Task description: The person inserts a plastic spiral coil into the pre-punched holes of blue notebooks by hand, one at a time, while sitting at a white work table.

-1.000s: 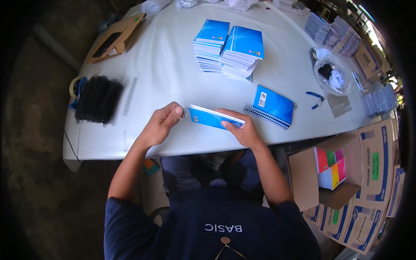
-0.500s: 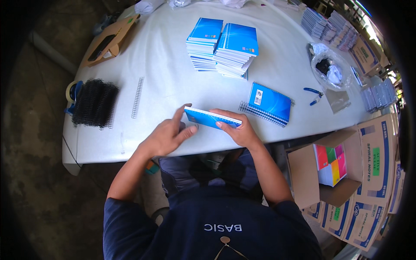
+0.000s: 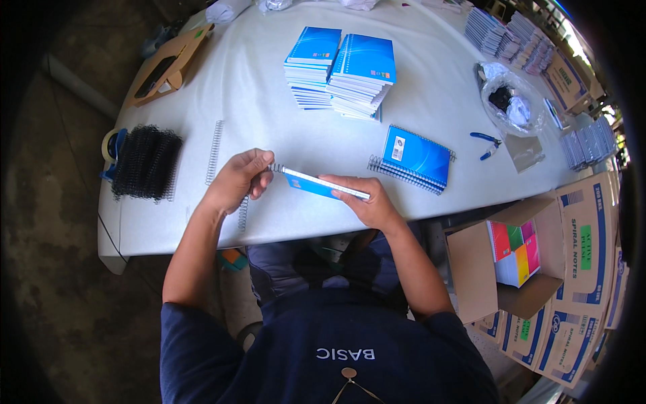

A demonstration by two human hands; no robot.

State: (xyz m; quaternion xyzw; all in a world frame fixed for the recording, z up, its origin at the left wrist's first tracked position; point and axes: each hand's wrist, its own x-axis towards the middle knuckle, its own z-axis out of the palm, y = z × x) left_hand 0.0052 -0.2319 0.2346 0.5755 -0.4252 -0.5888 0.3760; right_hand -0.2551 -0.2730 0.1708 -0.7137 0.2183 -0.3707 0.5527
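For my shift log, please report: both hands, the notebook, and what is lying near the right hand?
Right hand gripping blue notebook. Left hand pinching wire coil at its left end. Coil-bound notebooks lying beyond right hand.

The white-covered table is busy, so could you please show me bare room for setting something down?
Bare patches lie between the stacked blue-covered notebooks and the clear plastic bag, and between those stacks and the brown cardboard piece. It is crowded around the left hand, with grey spiral coils.
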